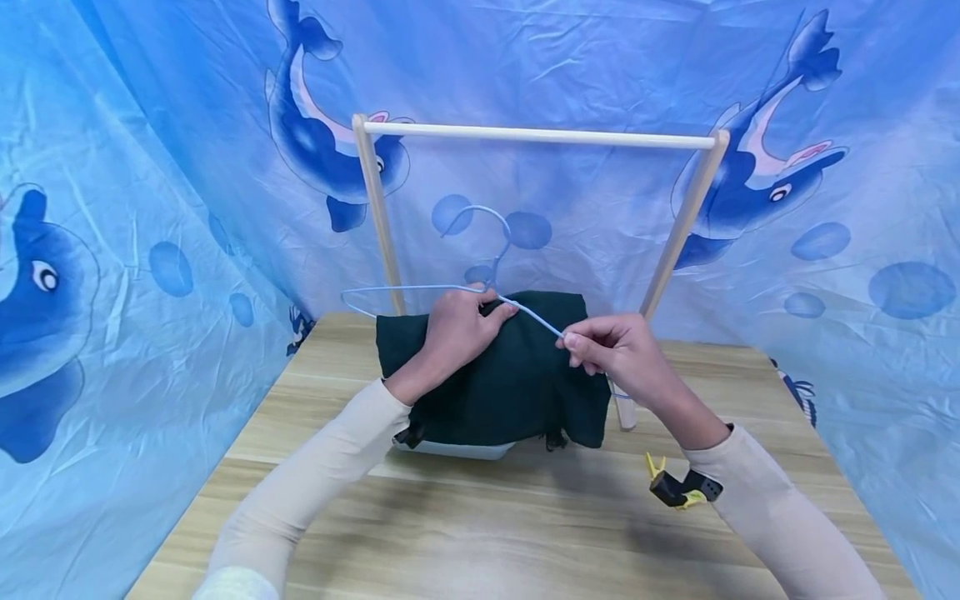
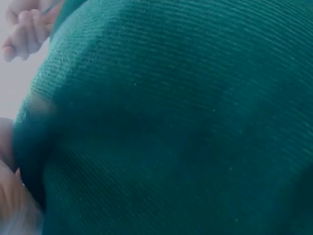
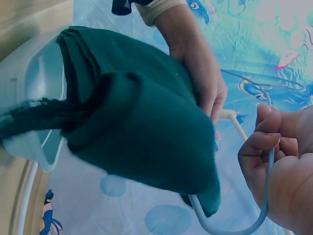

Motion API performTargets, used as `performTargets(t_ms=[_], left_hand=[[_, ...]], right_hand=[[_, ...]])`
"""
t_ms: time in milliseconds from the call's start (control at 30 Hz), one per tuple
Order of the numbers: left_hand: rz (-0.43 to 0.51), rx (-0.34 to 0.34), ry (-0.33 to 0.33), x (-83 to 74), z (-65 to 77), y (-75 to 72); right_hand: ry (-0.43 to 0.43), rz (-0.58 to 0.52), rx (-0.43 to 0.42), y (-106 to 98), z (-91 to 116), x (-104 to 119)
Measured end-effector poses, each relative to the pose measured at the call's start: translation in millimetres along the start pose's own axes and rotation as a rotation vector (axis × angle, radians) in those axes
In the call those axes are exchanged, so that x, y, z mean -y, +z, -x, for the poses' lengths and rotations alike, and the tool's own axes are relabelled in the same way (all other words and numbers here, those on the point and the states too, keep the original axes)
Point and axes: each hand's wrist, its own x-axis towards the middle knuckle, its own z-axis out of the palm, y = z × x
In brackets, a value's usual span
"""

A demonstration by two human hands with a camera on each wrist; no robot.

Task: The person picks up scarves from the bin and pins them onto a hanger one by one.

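Head view: green cloth (image 1: 487,392) sits on the blue wire hanger (image 1: 534,316), apparently draped over its lower bar; rack (image 1: 540,134) behind hanger. Left hand (image 1: 459,329) pinches cloth right by hanger neck. Right hand (image 1: 611,350) pinches hanger's right arm between thumb and fingers. Cloth reads soft, limp, fine-ribbed, likely light; may slip along smooth wire. Hanger probably light, springy, flexes if squeezed. Best hold: hanger neck, plus a pinch trapping cloth against wire.

One hanger (image 1: 531,313), one cloth (image 1: 498,383), one rack (image 1: 536,135)
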Motion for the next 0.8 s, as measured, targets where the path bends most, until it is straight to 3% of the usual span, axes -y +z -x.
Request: performTargets(t_ms=[100, 200, 367, 500, 567, 667, 800], left_hand=[[-0.06, 0.09, 0.042, -1.8, -1.7, 2.7], [-0.067, 0.249, 0.072, -5.2, -1.2, 6.7], [-0.021, 0.537, 0.083, -8.4, 0.5, 8.4], [0.037, 0.687, 0.081, -5.6, 1.3, 5.1], [0.082, 0.72, 0.108, -2.5, 1.1, 3.7], [0.151, 0.709, 0.171, 1.3, 1.8, 1.7], [0.235, 0.564, 0.263, 3.1, 6.6, -0.2]], right_hand=[[-0.01, -0.006, -0.01, -0.2, -0.9, 2.2], [-0.018, 0.005, -0.04, -1.2, -2.3, 3.7], [-0.038, -0.012, -0.092, -2.8, -4.3, 3.3], [-0.041, -0.008, -0.114, -3.0, -3.8, 2.4], [-0.035, 0.016, -0.12, -2.8, -2.8, 2.3], [-0.028, 0.058, -0.127, -1.5, -2.2, 2.3], [-0.003, 0.093, -0.144, -0.8, -3.6, 0.0]])
